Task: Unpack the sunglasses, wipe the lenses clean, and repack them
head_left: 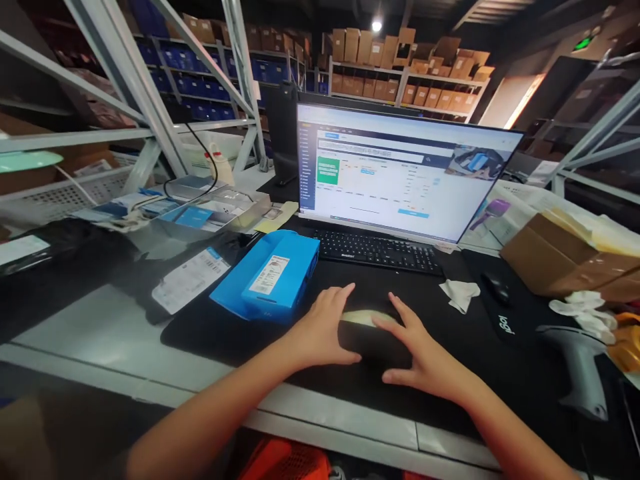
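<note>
My left hand point(324, 325) and my right hand point(419, 351) lie on the black desk mat point(210, 330), fingers stretched out, on either side of a dark flat bag point(376, 341) with a pale patch showing between them. Both hands touch the bag's edges. A blue box point(270, 275) with a white label sits just left of my left hand. The black keyboard point(377, 251) and the lit monitor point(400, 173) stand directly behind the hands.
A labelled dark package point(190, 279) lies left of the blue box. Clear trays point(215, 210) hold papers at the back left. At right are a black mouse point(496, 288), a crumpled tissue point(460, 294), a cardboard box point(565, 257) and a grey barcode scanner point(580, 367). Shelving surrounds the desk.
</note>
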The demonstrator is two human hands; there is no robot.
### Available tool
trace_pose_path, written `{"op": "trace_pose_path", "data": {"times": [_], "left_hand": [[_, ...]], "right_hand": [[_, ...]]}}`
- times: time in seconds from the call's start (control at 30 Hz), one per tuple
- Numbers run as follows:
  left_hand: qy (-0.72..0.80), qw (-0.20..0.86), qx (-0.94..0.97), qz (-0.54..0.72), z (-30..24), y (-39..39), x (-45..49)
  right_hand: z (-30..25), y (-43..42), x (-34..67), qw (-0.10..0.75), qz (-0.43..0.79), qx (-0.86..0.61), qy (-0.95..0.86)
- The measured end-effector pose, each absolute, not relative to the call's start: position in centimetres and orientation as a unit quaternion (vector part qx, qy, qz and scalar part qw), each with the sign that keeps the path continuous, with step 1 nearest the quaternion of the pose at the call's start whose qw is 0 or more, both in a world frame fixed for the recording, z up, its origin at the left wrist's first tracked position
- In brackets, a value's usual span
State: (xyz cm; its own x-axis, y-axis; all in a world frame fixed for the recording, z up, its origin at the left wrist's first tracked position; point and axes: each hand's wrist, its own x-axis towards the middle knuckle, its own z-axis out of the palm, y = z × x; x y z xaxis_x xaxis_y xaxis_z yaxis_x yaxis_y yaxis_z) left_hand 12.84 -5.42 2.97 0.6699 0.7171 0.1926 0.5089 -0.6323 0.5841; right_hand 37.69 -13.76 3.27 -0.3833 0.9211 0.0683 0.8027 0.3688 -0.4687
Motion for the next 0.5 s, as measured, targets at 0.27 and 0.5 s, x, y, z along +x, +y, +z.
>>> {"op": "trace_pose_path", "data": {"times": [0.27, 0.5], "left_hand": [[0.33, 0.255, 0.868, 0.271, 2.1, -5.7, 12.9], [0.361, 0.316, 0.85, 0.215, 0.5, -6.8, 8.9]], "right_hand": [[4.4, -11.9, 35.0, 0.237, 0.093, -0.503, -0.826], [4.8, -11.5, 34.8, 0.167, 0.098, -0.512, -0.837]]}}
